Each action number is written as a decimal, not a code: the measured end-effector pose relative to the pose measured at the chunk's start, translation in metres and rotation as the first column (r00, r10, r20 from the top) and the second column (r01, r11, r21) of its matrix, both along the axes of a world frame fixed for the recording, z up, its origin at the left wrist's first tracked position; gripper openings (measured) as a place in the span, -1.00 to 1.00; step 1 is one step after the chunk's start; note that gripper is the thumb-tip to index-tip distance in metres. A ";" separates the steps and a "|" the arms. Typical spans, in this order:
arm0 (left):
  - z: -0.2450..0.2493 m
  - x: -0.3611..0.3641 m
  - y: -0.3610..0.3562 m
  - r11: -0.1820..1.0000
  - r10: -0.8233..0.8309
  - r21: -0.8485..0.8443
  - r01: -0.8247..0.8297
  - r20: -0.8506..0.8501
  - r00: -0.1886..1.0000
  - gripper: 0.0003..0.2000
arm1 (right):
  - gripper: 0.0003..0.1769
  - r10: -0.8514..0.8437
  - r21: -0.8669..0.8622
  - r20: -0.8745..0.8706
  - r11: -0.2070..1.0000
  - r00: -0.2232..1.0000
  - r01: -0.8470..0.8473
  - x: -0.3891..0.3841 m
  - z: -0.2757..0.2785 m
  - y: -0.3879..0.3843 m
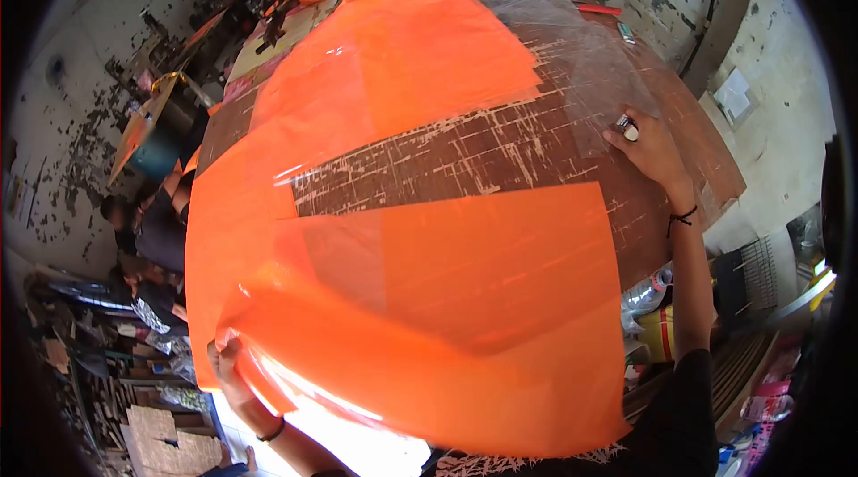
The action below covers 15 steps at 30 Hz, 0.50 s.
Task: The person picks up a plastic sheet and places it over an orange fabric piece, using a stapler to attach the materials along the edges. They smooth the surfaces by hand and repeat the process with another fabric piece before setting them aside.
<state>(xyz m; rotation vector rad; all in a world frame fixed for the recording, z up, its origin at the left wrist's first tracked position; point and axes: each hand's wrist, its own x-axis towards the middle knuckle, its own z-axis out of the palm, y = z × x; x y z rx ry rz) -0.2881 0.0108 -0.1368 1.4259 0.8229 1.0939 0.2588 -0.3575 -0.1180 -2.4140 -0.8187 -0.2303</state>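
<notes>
A large, glossy orange plastic sheet (500,262) spreads over a brown wooden table (429,160) and hangs past its near edge. My left hand (229,368) is closed on the sheet's near left part, which is lifted and curled there. My right hand (651,148) is over the table's right side, closed round a small white and metallic object (629,129); its kind cannot be made out. Beneath and beside that hand lies a clear plastic sheet (594,75). More orange sheet (420,48) covers the far part of the table.
Pale scratches mark the bare wood. A red strip (599,9) and a small green-and-white item (626,33) lie at the far right. Two people (161,227) are at the left. Below the right edge stand a plastic bottle (645,296) and a yellow-and-red container (660,334).
</notes>
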 end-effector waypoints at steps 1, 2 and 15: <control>0.009 -0.017 0.019 0.979 -0.192 0.016 0.202 -0.239 0.952 -0.79 | -0.43 -0.004 0.004 0.056 1.000 0.998 0.004 0.009 -0.010 -0.008; 0.032 -0.016 0.018 0.922 -0.352 -0.019 0.387 -0.463 0.814 -0.79 | -0.41 -0.021 -0.040 0.066 0.999 0.998 0.024 0.011 -0.012 -0.010; 0.031 0.146 -0.066 0.284 -0.184 0.120 0.951 -0.967 0.177 -0.05 | -0.80 -0.070 -0.204 0.334 0.968 0.940 0.145 0.010 -0.031 0.003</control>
